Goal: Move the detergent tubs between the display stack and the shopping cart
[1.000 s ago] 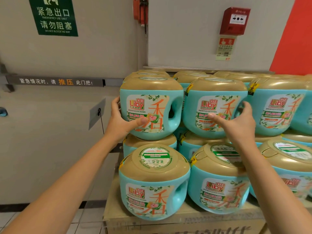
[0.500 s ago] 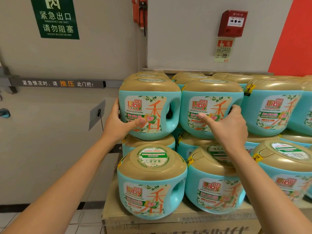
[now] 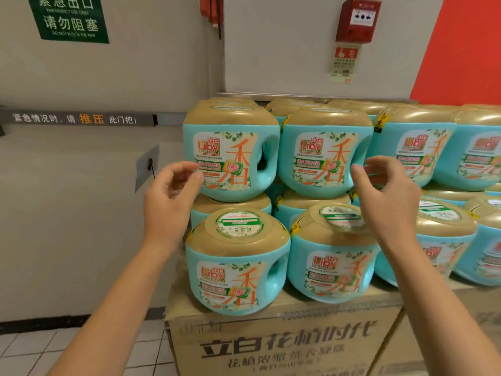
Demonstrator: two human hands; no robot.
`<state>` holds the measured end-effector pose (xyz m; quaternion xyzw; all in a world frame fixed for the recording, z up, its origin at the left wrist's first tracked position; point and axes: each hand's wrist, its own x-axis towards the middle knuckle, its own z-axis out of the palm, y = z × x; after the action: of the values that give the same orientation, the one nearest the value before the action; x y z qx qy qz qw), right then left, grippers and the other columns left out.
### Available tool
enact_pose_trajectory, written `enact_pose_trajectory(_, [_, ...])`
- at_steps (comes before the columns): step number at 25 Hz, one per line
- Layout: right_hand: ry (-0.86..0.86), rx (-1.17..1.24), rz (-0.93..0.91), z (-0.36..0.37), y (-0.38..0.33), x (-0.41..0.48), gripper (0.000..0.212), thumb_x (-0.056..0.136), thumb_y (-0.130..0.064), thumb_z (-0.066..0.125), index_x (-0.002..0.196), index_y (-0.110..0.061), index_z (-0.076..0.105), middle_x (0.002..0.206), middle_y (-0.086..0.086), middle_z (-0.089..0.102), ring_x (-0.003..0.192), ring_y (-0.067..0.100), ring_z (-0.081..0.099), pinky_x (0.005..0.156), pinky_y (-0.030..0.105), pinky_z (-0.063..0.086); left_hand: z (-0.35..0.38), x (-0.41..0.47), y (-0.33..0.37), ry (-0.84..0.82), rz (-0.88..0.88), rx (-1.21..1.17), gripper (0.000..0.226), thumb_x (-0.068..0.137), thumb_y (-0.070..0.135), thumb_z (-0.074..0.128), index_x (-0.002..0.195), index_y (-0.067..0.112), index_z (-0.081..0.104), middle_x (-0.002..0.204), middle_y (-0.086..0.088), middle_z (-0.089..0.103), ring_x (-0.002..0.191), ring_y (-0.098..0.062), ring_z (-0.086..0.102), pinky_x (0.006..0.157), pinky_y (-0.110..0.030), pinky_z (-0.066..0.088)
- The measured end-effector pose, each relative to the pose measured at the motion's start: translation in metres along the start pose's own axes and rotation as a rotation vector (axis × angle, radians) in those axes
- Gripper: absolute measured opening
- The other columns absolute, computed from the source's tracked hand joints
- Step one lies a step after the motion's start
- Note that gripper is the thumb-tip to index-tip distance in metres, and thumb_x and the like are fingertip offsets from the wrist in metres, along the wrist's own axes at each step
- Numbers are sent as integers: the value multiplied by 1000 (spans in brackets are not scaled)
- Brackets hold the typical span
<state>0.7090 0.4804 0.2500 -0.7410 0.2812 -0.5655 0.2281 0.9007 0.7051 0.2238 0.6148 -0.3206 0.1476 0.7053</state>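
Teal detergent tubs with gold lids are stacked in tiers on cardboard boxes. The top left tub (image 3: 230, 153) and the top tub beside it (image 3: 325, 156) stand upright on the upper tier. My left hand (image 3: 169, 202) hovers just in front of the left tub's lower left side, fingers loosely curled, holding nothing. My right hand (image 3: 385, 196) hangs in front of the second tub's right side, fingers loosely curled, holding nothing. A lower front tub (image 3: 237, 264) sits below and between my arms. No shopping cart is in view.
The stack rests on printed cardboard boxes (image 3: 279, 346). More tubs (image 3: 412, 147) extend to the right. A grey emergency-exit door with a push bar (image 3: 76, 119) stands to the left, a fire alarm box (image 3: 357, 20) on the wall behind. Tiled floor (image 3: 81, 351) lies at lower left.
Both hands have let go of the top tubs and drawn back toward me. The left tub stays on the upper tier. The view has shifted slightly.
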Motion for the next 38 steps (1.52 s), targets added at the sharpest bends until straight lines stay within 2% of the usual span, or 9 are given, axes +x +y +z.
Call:
enact_pose_trajectory(2, [8,102,-29,-22,0,-28,10,90,-30,60,97,-22,63,87,-7,66,79,-3,62,74,21,48,-3,-29,10,-99,-37,-115,19,90,12,64,93,31,66,84,11,64,74,3,59,64,-10,47])
enact_pose_trajectory(6, [-26,201,114,-68,8,-105,8,89,-29,58,87,-34,63,85,-4,70,80,20,69,73,32,54,-6,-93,26,-284,-164,-229,18,89,11,65,94,28,68,86,12,67,81,-2,61,69,-14,51])
enact_pose_trajectory(8, [-26,183,194,-90,18,-150,13,92,-19,60,87,-31,64,82,3,71,75,19,69,70,30,55,-5,-130,25,-382,-247,-238,20,89,5,64,94,24,69,86,11,67,82,-2,62,72,-15,52])
enact_pose_trajectory(11, [-54,179,406,-128,36,-222,22,95,-4,55,87,-22,65,80,9,71,68,8,67,62,16,52,1,-188,14,-540,-391,-220,20,89,6,64,92,25,70,85,3,65,77,-3,59,70,-14,50])
enact_pose_trajectory(16, [-72,64,752,-209,65,-327,18,96,-6,53,89,-15,66,74,4,70,64,14,66,58,19,50,29,-293,-8,-813,-641,-84,15,90,14,64,91,27,71,93,1,69,76,0,62,63,-7,46])
enact_pose_trajectory(21, [43,-77,974,-319,99,-393,15,96,-10,54,91,-14,68,77,4,71,66,14,67,59,18,52,94,-391,1,-1095,-749,13,14,91,14,63,90,26,70,91,-2,70,70,3,62,59,-9,45])
enact_pose_trajectory(27, [166,-160,1126,-427,151,-429,14,95,-6,54,91,-11,67,82,8,70,61,2,64,57,12,47,206,-475,36,-1318,-770,-12,18,91,8,61,93,23,70,89,-2,72,80,-15,64,66,-25,47])
enact_pose_trajectory(34, [309,-209,1194,-522,206,-420,18,94,-5,55,88,-18,67,82,5,70,64,2,65,57,10,47,315,-559,66,-1533,-769,19,17,92,12,60,93,28,69,89,2,72,80,-8,66,64,-20,46])
enact_pose_trajectory(38, [395,-229,1195,-569,260,-388,25,93,0,55,81,-20,66,77,5,69,61,1,63,56,9,45,406,-598,83,-1587,-755,-18,16,92,10,60,92,24,69,86,1,72,80,-12,65,64,-19,45])
